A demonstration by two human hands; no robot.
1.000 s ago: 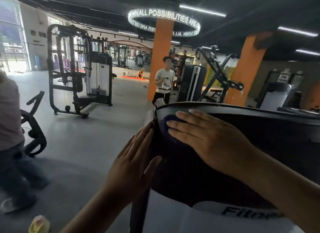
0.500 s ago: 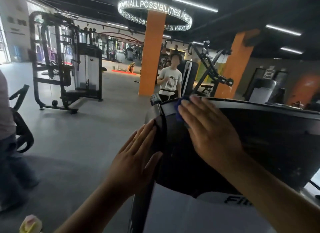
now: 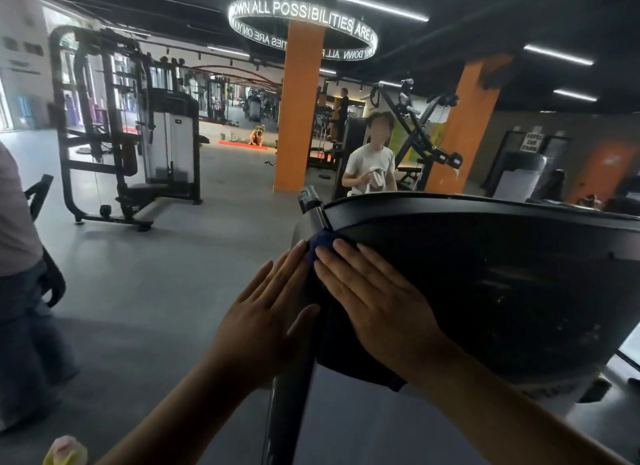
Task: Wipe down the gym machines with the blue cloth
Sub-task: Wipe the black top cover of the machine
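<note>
A black rounded machine housing (image 3: 502, 284) fills the right half of the view. My right hand (image 3: 374, 298) lies flat on its left face, fingers straight, pressing the blue cloth (image 3: 320, 245) against the surface. Only a small patch of the cloth shows past my fingertips, near the housing's left edge. My left hand (image 3: 263, 312) rests flat with straight fingers against the housing's left side, just beside the right hand, holding nothing.
A person in a white shirt (image 3: 372, 167) stands right behind the housing. Another person (image 3: 17, 257) stands at the left edge. A black cable machine (image 3: 128, 135) stands on the grey floor at the back left. Two orange pillars (image 3: 301, 111) rise behind.
My right hand slid the cloth up to the housing's top rim, then back down and left to its left edge. The left hand stayed on the side. The camera view shifted slightly.
</note>
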